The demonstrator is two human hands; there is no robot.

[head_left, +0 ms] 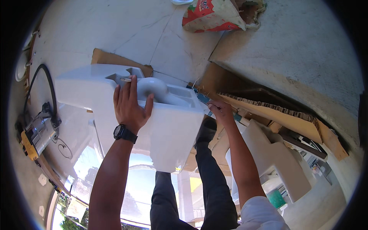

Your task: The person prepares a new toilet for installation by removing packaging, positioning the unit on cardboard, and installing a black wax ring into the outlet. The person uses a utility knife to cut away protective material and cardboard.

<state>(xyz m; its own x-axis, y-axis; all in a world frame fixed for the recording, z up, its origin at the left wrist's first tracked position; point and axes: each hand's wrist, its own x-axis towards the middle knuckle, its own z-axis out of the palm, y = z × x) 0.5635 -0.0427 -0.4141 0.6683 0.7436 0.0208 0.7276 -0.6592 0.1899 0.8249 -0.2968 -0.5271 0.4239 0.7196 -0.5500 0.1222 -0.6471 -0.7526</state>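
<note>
A white glossy ceramic toilet (168, 126) lies with its hollow, trapway side facing up in front of me. My left hand (129, 105) rests on it with fingers stretched out, beside the rounded trapway (153, 85). At its fingertips shows a short white stick (125, 79); I cannot tell whether the fingers hold it. A watch is on my left wrist. My right hand (222, 111) is closed beyond the toilet's right end, with a small dark thing at its fingertips that I cannot make out. Next to it runs a teal strip (203, 98).
Torn cardboard with a honeycomb edge (268, 109) leans at the right, above another white ceramic piece (274, 161). A red-and-white sack (214, 17) lies at the top. At the left are a yellow-and-silver machine (38, 138) and a black hose (50, 84). My shoe (206, 130) stands near the toilet.
</note>
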